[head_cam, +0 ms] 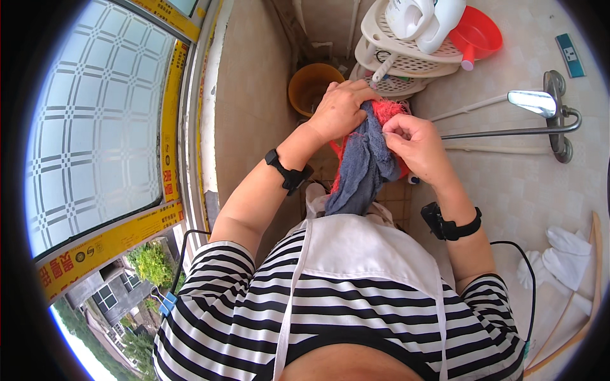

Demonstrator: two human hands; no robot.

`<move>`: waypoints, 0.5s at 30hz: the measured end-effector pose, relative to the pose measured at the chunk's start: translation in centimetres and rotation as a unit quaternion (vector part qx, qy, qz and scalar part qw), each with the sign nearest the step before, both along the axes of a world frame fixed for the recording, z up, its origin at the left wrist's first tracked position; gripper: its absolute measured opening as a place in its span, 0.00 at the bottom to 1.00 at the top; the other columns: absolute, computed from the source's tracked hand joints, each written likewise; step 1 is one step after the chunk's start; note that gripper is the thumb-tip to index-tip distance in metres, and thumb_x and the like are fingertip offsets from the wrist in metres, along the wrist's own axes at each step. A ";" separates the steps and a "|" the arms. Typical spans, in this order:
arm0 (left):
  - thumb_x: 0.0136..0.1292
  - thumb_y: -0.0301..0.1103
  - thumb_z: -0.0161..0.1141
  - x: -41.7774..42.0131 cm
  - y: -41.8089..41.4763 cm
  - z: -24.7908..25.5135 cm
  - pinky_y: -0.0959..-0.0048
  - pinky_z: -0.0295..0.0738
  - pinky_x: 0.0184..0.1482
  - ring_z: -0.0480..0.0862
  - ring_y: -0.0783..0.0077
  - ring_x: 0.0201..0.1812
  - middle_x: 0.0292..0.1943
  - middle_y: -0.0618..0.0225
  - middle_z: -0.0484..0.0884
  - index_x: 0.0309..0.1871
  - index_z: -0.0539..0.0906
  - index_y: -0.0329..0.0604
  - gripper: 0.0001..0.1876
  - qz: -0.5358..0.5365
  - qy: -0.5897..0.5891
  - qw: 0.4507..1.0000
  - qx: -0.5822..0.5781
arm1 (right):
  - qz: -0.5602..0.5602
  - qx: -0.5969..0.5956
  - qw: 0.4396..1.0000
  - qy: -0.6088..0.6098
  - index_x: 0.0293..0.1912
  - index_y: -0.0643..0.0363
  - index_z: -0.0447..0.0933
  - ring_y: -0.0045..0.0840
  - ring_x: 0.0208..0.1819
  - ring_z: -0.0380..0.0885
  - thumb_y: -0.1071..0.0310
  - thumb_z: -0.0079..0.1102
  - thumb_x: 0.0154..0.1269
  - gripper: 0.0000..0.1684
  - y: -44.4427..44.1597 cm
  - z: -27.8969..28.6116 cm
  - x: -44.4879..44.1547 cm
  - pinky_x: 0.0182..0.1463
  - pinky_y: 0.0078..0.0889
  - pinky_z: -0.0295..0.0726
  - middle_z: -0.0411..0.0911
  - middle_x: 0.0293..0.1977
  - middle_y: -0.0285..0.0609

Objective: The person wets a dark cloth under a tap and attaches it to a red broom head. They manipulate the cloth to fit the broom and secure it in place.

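Observation:
A blue-grey cloth (364, 164) hangs in folds in front of my white apron, with a fuzzy red cloth or scrubber (388, 110) bunched against it and red edges showing on both sides. My left hand (342, 105) grips the upper left of the bundle, its fingers curled over the top. At the upper right, my right hand (413, 142) has its thumb and forefinger pinched together at the cloth's edge; whether it holds the grey or the red part cannot be told. A black band is on each forearm.
An orange-brown bucket (314, 85) stands in the corner beyond my left hand. Beside it, a cream plastic rack (410, 59) carries white bottles and a red dipper (476, 33). A wall-mounted mixer tap (555, 114) is at right, near white gloves (567, 257). The window (105, 114) is at left.

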State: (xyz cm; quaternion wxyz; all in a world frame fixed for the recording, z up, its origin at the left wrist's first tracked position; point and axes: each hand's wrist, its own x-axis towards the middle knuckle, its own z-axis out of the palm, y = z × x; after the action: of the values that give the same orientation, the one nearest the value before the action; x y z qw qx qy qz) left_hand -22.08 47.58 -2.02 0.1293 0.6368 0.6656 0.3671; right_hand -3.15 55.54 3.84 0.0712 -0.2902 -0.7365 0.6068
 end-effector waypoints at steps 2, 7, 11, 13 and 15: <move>0.45 0.19 0.55 -0.1 0.0 -0.1 0.62 0.69 0.53 0.78 0.57 0.51 0.44 0.63 0.81 0.48 0.83 0.44 0.23 0.004 -0.007 1.000 0.008 | -0.049 -0.118 0.992 0.015 0.36 0.62 0.79 0.13 0.29 0.75 0.73 0.61 0.64 0.03 0.4 -0.5 0.1 0.32 0.21 0.74 0.79 0.29 0.32; 0.45 0.18 0.56 -0.4 -0.5 -0.2 0.60 0.71 0.53 0.78 0.52 0.50 0.44 0.62 0.80 0.51 0.82 0.45 0.26 -0.008 -0.028 0.999 0.020 | -0.083 -0.363 0.921 0.114 0.42 0.60 0.79 0.17 0.39 0.77 0.73 0.56 0.67 0.05 1.5 -1.4 0.8 0.48 0.23 0.76 0.80 0.37 0.34; 0.45 0.17 0.57 -0.5 -0.3 -1.1 0.59 0.73 0.55 0.78 0.51 0.53 0.45 0.62 0.80 0.52 0.81 0.45 0.26 -0.030 -0.046 0.997 0.047 | -0.056 -0.442 0.882 0.150 0.46 0.62 0.76 0.18 0.49 0.74 0.70 0.53 0.71 0.08 0.7 -2.3 1.0 0.57 0.24 0.71 0.78 0.45 0.34; 0.45 0.18 0.59 -0.4 -0.4 -1.3 0.59 0.73 0.56 0.78 0.51 0.53 0.45 0.63 0.80 0.51 0.81 0.45 0.25 -0.037 -0.061 0.997 0.042 | -0.029 -0.320 0.945 0.066 0.44 0.61 0.76 0.14 0.44 0.74 0.71 0.57 0.70 0.06 1.0 -1.4 1.0 0.53 0.20 0.72 0.78 0.41 0.31; 0.46 0.18 0.60 0.0 -0.2 -2.0 0.59 0.73 0.56 0.78 0.52 0.53 0.45 0.63 0.80 0.50 0.81 0.45 0.24 -0.036 -0.051 0.996 0.058 | -0.025 -0.148 0.987 0.047 0.42 0.61 0.76 0.09 0.36 0.72 0.73 0.60 0.67 0.04 1.6 -0.2 0.8 0.43 0.14 0.71 0.77 0.34 0.28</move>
State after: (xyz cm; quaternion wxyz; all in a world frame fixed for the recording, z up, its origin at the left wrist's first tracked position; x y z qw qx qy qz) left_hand -22.06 47.35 -3.98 0.1391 0.6470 0.6129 0.4318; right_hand -2.36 57.10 3.59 0.0775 -0.2870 -0.6266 0.7204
